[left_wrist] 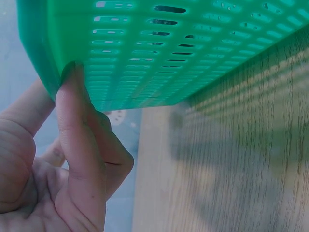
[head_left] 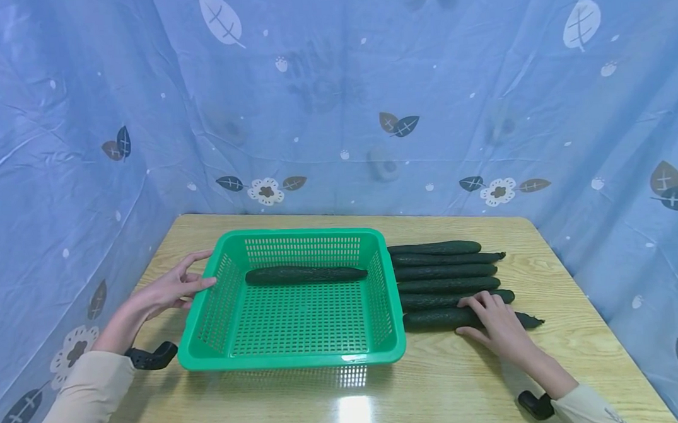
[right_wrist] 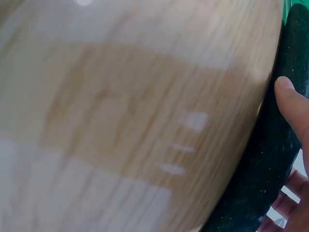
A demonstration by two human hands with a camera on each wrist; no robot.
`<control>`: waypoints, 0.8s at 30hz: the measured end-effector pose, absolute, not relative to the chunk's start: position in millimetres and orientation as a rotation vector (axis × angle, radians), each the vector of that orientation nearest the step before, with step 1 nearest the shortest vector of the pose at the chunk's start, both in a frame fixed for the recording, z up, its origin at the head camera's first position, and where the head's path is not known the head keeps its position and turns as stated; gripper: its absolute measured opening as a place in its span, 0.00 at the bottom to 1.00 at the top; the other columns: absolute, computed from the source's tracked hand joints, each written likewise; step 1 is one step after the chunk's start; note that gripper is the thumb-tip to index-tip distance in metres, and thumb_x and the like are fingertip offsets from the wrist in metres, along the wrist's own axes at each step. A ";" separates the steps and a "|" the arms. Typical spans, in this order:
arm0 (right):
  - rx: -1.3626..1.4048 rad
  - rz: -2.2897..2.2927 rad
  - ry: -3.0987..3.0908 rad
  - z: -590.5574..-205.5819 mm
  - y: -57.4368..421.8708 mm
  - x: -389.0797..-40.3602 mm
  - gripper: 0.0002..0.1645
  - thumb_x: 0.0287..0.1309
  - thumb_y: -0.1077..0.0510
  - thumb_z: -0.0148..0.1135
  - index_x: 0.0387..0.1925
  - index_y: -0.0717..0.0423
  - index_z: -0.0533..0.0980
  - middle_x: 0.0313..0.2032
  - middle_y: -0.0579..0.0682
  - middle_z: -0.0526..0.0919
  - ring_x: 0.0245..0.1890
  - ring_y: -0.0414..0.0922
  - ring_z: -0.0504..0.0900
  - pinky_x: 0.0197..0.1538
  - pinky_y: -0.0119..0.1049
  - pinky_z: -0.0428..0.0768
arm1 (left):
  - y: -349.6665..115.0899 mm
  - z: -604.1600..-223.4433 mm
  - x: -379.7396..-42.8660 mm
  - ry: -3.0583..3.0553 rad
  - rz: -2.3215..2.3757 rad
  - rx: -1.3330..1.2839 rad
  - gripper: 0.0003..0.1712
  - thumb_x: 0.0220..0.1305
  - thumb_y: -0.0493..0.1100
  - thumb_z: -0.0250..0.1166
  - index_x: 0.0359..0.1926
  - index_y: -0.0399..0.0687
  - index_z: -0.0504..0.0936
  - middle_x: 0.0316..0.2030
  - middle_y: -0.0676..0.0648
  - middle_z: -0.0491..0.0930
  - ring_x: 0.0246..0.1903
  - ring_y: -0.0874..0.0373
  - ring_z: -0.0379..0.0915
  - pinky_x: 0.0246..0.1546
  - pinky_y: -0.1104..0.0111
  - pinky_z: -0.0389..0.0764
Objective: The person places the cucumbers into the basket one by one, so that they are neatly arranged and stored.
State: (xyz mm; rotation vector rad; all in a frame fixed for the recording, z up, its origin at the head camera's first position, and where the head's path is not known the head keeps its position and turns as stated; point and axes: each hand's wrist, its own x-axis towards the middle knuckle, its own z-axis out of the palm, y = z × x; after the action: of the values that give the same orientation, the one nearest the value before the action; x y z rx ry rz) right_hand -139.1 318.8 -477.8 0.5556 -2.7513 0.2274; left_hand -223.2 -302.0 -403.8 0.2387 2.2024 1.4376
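A green plastic basket (head_left: 294,361) with slotted walls stands on the table, one dark green cucumber (head_left: 304,275) lying across its inside near the back. My left hand (head_left: 172,288) grips the basket's left rim; the left wrist view shows its fingers (left_wrist: 79,125) tucked under the lip. To the right of the basket, several cucumbers lie side by side in a stack of rows. Around the nearest cucumber (head_left: 434,319) my right hand (head_left: 500,327) has its thumb on the near side and fingers on the far side. Its thumb (right_wrist: 289,99) presses the skin in the right wrist view.
The other cucumbers (head_left: 446,272) lie parallel behind the held one, their left ends close to the basket wall. A wooden table (head_left: 454,383) carries everything. Blue patterned cloth (head_left: 334,98) hangs behind and at both sides.
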 end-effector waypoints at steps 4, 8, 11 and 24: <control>0.563 0.134 -2.737 -479.5 318.3 -139.4 0.27 0.41 0.45 0.72 0.44 0.47 0.75 0.38 0.50 0.71 0.34 0.49 0.68 0.32 0.44 0.66 | -302.5 -404.0 -223.3 2.199 1.439 0.237 0.44 0.67 0.48 0.56 0.72 0.58 0.36 0.24 0.51 0.60 0.14 0.63 0.50 0.17 0.67 0.62; 0.571 0.098 -2.716 -481.6 317.9 -138.0 0.27 0.41 0.46 0.72 0.45 0.49 0.75 0.37 0.51 0.72 0.34 0.50 0.69 0.32 0.45 0.66 | -302.6 -403.8 -223.3 2.195 1.438 0.235 0.44 0.67 0.48 0.56 0.72 0.58 0.36 0.21 0.53 0.57 0.14 0.63 0.51 0.17 0.67 0.64; 0.589 0.094 -2.688 -481.0 318.3 -137.1 0.28 0.42 0.46 0.72 0.46 0.50 0.74 0.37 0.52 0.72 0.34 0.50 0.70 0.32 0.45 0.67 | -302.5 -403.2 -223.1 2.193 1.438 0.239 0.44 0.67 0.48 0.56 0.72 0.58 0.36 0.21 0.53 0.56 0.14 0.63 0.51 0.18 0.67 0.65; 0.630 0.040 -2.619 -464.8 319.6 -139.8 0.29 0.45 0.47 0.68 0.50 0.52 0.73 0.37 0.54 0.75 0.30 0.49 0.70 0.28 0.37 0.63 | -302.1 -403.3 -223.2 2.193 1.437 0.231 0.45 0.67 0.48 0.57 0.72 0.58 0.36 0.27 0.51 0.64 0.15 0.62 0.51 0.18 0.67 0.65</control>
State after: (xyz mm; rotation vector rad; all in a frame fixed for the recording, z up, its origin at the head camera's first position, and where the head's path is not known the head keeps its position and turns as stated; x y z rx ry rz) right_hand -139.8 319.6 -464.8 0.6299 -2.6190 0.0403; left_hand -223.2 -302.1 -403.3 0.2312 2.1928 1.4367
